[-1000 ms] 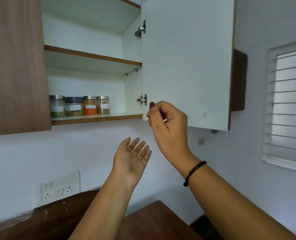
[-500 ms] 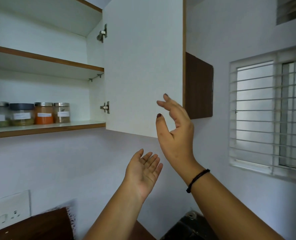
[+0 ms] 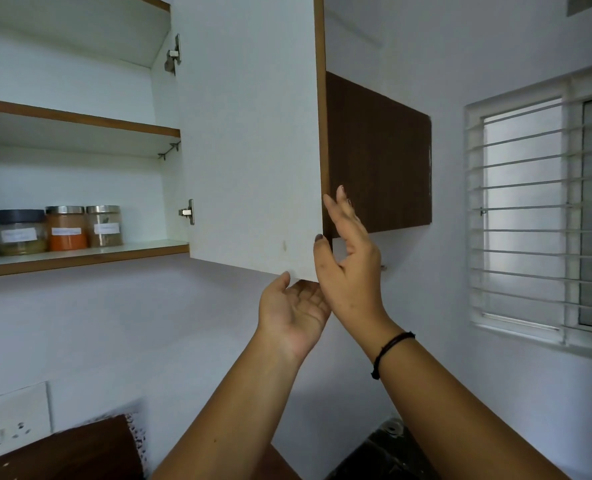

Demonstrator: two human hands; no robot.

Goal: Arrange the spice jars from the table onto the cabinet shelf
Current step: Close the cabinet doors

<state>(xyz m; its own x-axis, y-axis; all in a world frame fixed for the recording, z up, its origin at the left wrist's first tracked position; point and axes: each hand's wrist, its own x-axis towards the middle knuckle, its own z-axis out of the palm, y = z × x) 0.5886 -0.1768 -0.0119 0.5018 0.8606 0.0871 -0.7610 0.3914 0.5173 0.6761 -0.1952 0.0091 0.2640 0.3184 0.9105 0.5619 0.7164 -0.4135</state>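
White kitchen wall, barred window (image 3: 544,209) at right, wall cabinet open. Spice jars (image 3: 66,228) stand upright in a row on the lower cabinet shelf (image 3: 80,254), well left of both hands. Cabinet door (image 3: 249,133) swung out, its free vertical edge toward the camera. Right hand (image 3: 348,258) open, fingers spread along that edge, holding nothing. Left hand (image 3: 293,308) palm up, empty, just under the door's bottom corner. Right is nearer the edge; closing the door likely comes next.
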